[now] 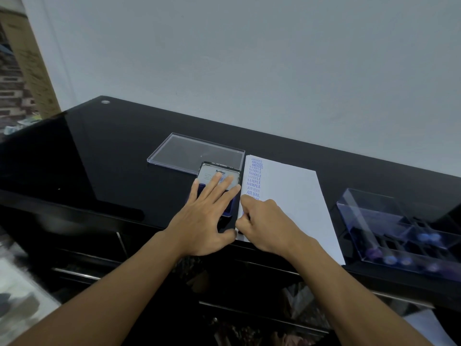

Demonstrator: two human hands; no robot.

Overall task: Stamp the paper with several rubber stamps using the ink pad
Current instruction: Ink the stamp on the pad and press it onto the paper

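A white paper [294,201] lies on the black table [112,156], with a column of blue stamp prints (AMENDED, SAMPLE, AIR MAIL) down its left edge. Left of it sits the ink pad [217,174], its lid raised. My left hand [207,218] lies flat with straight fingers on the pad, thumb near the paper's corner. My right hand [264,223] is curled at the paper's left edge, below the last print. A dark bit of a rubber stamp [247,216] shows between its fingers; most of the stamp is hidden.
A clear plastic lid [189,151] lies behind the ink pad. A clear box [369,213] holding several more stamps stands right of the paper. The table's front edge runs just under my wrists, with drawers below.
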